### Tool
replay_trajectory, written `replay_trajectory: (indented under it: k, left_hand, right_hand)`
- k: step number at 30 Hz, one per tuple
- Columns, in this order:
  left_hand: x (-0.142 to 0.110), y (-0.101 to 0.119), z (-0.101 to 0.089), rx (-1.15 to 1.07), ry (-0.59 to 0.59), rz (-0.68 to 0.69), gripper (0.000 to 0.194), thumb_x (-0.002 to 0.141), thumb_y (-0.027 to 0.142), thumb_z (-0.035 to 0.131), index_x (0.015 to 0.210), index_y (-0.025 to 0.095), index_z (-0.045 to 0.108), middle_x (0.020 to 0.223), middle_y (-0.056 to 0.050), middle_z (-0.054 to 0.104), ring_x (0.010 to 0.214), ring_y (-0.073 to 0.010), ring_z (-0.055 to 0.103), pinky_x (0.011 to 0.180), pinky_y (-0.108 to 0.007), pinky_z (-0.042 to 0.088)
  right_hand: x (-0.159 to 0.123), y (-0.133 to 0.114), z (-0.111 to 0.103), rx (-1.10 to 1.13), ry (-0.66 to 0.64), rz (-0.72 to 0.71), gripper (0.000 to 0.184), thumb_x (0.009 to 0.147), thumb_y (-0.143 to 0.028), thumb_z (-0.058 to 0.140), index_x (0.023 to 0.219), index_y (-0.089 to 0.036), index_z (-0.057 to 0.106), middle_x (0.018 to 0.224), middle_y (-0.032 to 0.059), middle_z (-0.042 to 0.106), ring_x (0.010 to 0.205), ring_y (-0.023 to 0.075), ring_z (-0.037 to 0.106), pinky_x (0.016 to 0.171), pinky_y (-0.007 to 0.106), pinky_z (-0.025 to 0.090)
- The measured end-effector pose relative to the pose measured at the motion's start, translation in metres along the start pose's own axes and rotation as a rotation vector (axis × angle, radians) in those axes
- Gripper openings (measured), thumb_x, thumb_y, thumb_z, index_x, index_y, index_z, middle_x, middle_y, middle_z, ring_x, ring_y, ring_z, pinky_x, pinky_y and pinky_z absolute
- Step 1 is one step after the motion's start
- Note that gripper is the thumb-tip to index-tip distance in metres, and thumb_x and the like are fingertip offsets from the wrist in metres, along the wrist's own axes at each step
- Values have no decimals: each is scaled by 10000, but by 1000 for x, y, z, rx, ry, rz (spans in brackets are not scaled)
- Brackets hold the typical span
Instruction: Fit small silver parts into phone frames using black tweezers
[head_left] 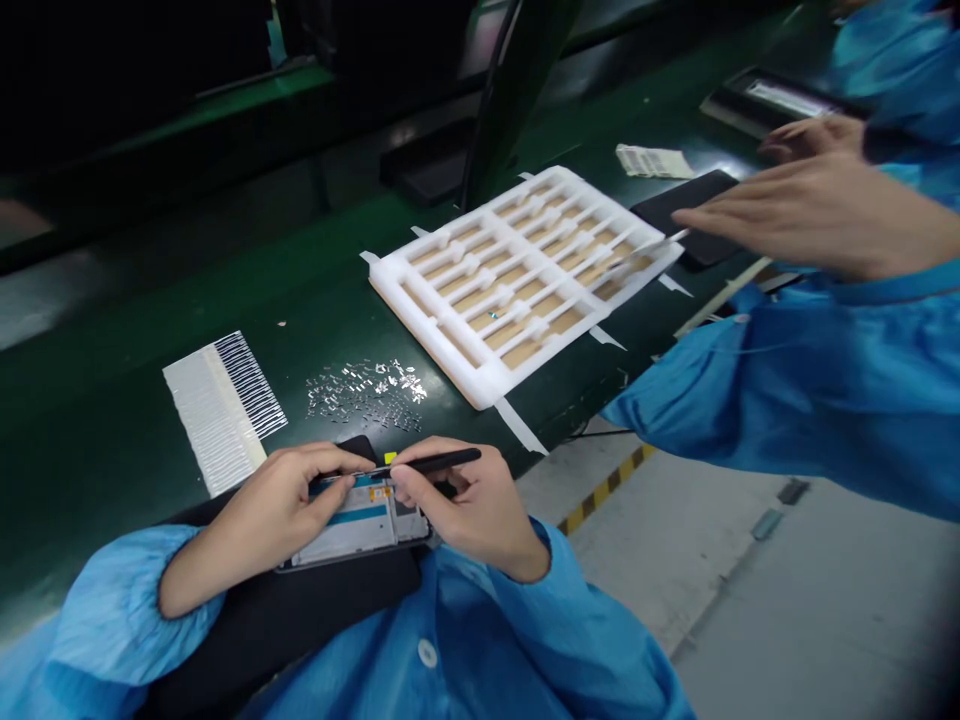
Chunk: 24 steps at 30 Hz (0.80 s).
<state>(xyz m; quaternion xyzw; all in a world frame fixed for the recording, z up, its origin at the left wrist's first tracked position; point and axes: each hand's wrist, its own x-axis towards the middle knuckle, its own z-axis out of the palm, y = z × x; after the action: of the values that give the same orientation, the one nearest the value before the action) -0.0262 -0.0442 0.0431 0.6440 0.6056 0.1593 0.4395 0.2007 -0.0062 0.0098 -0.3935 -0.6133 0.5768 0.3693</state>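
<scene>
The left hand (274, 510) is curled closed around a phone frame (352, 525), which sits low at six o'clock, its thumb pressed on the frame's face. The right hand (469, 505) pinches a black pen-like tool (442, 459), its tip lying across the frame's top edge. Small shiny parts (365, 393) lie scattered on the tabletop (187, 300) at twelve o'clock, a white foam tray (480, 375) sits at one o'clock, and a co-worker's hand (817, 215) is at two o'clock.
</scene>
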Motion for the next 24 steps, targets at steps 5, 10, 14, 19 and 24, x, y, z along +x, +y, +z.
replay_trajectory:
  k: [5, 10, 14, 19, 24]
  left_hand:
    - [-1, 1, 4, 1, 31, -11, 298, 1008, 382, 573, 1182, 335, 810, 1160, 11, 801, 974, -187, 753, 790, -274, 572]
    - [-2, 2, 10, -7, 98, -28, 250, 976, 381, 619, 1108, 343, 827, 1097, 22, 812, 930, -178, 756, 749, -264, 564]
    - [-1, 2, 15, 9, 155, -33, 218, 955, 342, 636, 1045, 342, 834, 1043, 35, 814, 891, -167, 754, 740, -262, 560]
    - [0, 0, 17, 11, 177, -14, 206, 942, 334, 645, 1019, 338, 836, 1041, 33, 818, 918, -170, 762, 750, -260, 564]
    - [1, -2, 18, 16, 191, -12, 209, 935, 359, 643, 1022, 355, 833, 1038, 41, 822, 930, -180, 770, 769, -274, 577]
  right_hand:
    - [1, 0, 1, -5, 5, -7, 85, 929, -240, 753, 913, -164, 789, 811, 74, 790, 605, 179, 760, 552, 258, 646]
    - [1, -1, 0, 18, 13, -25, 79, 931, -227, 744, 911, -162, 784, 785, 63, 776, 599, 169, 753, 557, 250, 643]
    - [0, -1, 0, 21, 18, -5, 84, 930, -240, 751, 908, -166, 785, 741, 50, 764, 584, 177, 754, 531, 252, 630]
    - [-1, -1, 0, 30, 31, 21, 103, 928, -260, 756, 911, -163, 786, 766, 68, 775, 590, 193, 760, 528, 274, 630]
    - [-2, 0, 0, 29, 45, 19, 103, 912, -265, 769, 907, -166, 795, 818, 86, 794, 592, 195, 760, 525, 284, 628]
